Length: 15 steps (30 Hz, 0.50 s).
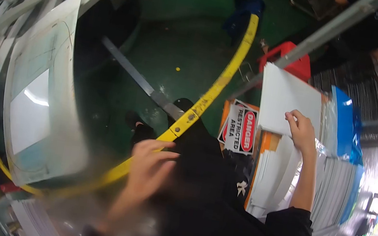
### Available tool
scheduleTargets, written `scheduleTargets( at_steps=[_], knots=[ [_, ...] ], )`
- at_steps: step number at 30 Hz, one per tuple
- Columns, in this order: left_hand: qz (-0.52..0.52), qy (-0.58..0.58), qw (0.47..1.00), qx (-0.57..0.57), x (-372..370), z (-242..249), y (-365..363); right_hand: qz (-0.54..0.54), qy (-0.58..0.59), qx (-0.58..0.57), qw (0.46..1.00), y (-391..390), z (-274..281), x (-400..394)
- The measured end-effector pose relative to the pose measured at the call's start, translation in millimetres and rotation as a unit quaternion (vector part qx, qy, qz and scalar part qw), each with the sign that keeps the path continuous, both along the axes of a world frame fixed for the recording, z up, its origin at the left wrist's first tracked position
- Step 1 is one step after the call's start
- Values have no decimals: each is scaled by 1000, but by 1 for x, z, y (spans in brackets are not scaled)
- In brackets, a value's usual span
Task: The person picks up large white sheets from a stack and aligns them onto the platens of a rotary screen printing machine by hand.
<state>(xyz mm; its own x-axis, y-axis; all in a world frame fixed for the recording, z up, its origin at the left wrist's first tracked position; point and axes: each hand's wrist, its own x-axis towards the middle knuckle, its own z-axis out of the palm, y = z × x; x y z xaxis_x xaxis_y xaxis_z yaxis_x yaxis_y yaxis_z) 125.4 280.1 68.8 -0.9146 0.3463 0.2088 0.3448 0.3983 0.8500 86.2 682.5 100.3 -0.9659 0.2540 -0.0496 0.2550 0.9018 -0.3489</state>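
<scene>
My left hand (150,164) hovers in front of the yellow curved rail (220,81), its fingers apart and nothing visible in them. Motion blurs its wrist. My right hand (303,131) is at the white panel (290,92) lying on a stack of boards at my right. Its fingers are curled in with the thumb close to them; whether they pinch anything is hidden. Beside that stack, a sign (242,129) reads "DANGER RESTRICTED AREA". White sheets (271,177) stand packed together below my right hand.
At the left, a large pale board (48,94) carries a white sheet. A grey metal bar (132,71) reaches toward the rail over the green floor (178,31). A red stool (289,57) is behind a slanting metal post (330,34). Blue-wrapped material (345,124) stands at the right.
</scene>
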Motion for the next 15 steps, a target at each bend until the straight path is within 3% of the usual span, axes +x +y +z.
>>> scheduleTargets(
  at_steps=[2,3,5,7,8,11,12,13,14,15],
  knots=[
    [-68,-245,957,142,-3,-4,20,77,46,27,996,-57,43,-25],
    [-81,-378,893,230,-2,-4,34,118,79,43,989,-89,61,-35],
    [-178,-312,898,253,-1,-1,56,270,211,106,933,-145,86,-53],
    [-219,-340,868,288,2,15,70,275,155,111,942,-195,103,-69],
    [-229,-346,879,236,-3,31,71,309,165,117,929,-216,108,-74],
    [-198,-263,910,251,5,18,66,406,232,127,875,-258,107,-77],
    [-177,-220,923,263,10,7,63,411,210,116,880,-268,113,-73],
    [-147,-182,948,213,12,1,55,416,184,107,884,-277,118,-69],
    [-116,-149,968,163,11,-3,47,450,231,80,859,-277,116,-71],
    [-92,-156,966,182,7,-7,40,465,211,44,858,-278,120,-69]
  ],
)
